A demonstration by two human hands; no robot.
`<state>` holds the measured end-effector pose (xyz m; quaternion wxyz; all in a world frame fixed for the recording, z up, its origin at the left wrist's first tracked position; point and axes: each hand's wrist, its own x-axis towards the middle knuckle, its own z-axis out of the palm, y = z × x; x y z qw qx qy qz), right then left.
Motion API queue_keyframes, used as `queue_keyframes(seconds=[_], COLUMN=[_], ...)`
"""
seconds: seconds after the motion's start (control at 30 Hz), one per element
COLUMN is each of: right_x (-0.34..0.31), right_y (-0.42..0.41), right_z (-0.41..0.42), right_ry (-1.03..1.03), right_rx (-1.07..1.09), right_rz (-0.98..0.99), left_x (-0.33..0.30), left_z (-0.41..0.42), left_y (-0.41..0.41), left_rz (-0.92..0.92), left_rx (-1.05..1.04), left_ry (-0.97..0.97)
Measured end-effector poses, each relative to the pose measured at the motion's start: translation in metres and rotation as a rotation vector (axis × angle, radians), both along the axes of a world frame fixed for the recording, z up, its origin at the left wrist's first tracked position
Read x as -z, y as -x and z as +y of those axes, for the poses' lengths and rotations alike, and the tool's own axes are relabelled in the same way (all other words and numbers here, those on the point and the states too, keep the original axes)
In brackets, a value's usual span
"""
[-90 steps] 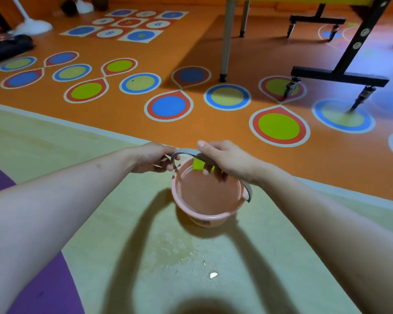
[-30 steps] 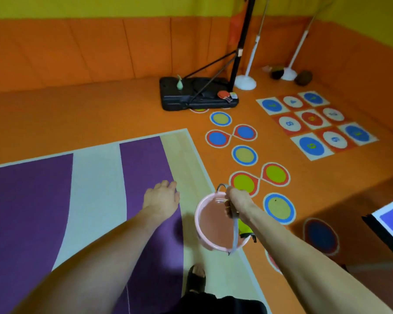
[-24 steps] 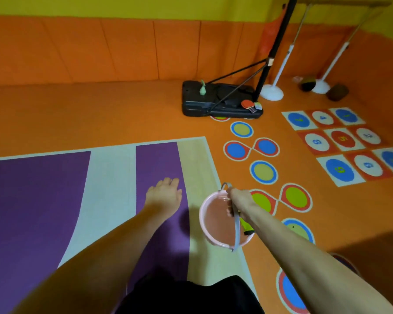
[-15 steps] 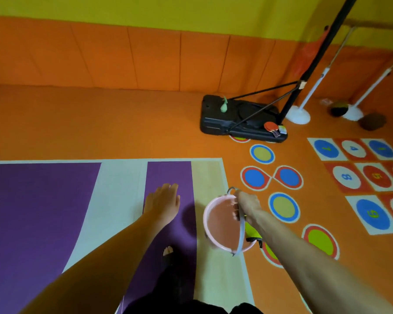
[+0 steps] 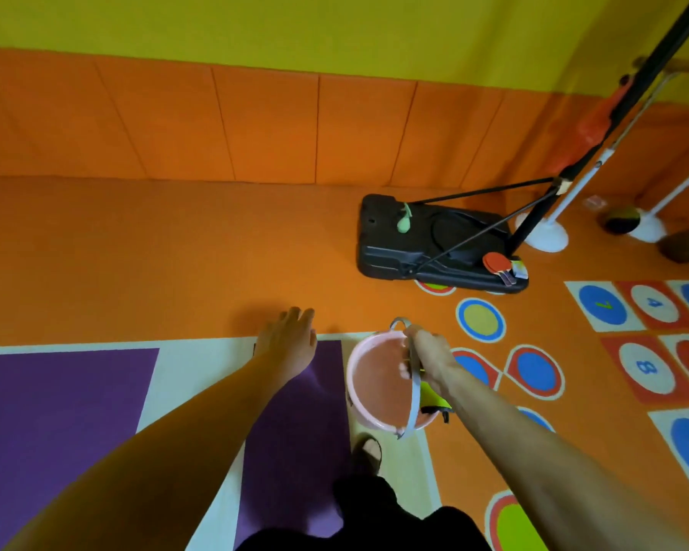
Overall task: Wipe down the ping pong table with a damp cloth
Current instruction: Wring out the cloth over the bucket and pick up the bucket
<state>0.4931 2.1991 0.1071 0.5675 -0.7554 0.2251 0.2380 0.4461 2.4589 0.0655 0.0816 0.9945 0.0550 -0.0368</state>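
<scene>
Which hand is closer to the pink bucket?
The right. The right hand grips the grey handle over the pink bucket, carrying it. The left hand hangs open in the air off to the bucket's left, not touching it.

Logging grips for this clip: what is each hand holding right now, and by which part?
The right hand grips the pink bucket by its grey handle. The left hand holds nothing.
</scene>
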Motion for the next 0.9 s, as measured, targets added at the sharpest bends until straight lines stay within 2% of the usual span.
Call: queue_keyframes(seconds=[0.47, 0.57, 0.77, 0.9], right_x=[0.060, 0.075, 0.127, 0.129], right_y=[-0.377, -0.444, -0.572, -0.639], right_z=[0.159, 0.193, 0.279, 0.337], right_ry=[0.022, 0.045, 0.079, 0.113], right_rx=[-0.218, -0.193, -0.140, -0.128], right_rz=[0.086, 0.094, 0.123, 0.122], left_x=[0.034, 0.048, 0.080, 0.095], left_z=[0.126, 0.158, 0.233, 0.281], left_y=[-0.296, -0.349, -0.480, -0.564], left_rz=[0.145, 0.196, 0.241, 0.291], left_rx=[-0.305, -0.348, -0.293, -0.229], left_ry=[0.088, 0.117, 0.161, 0.233])
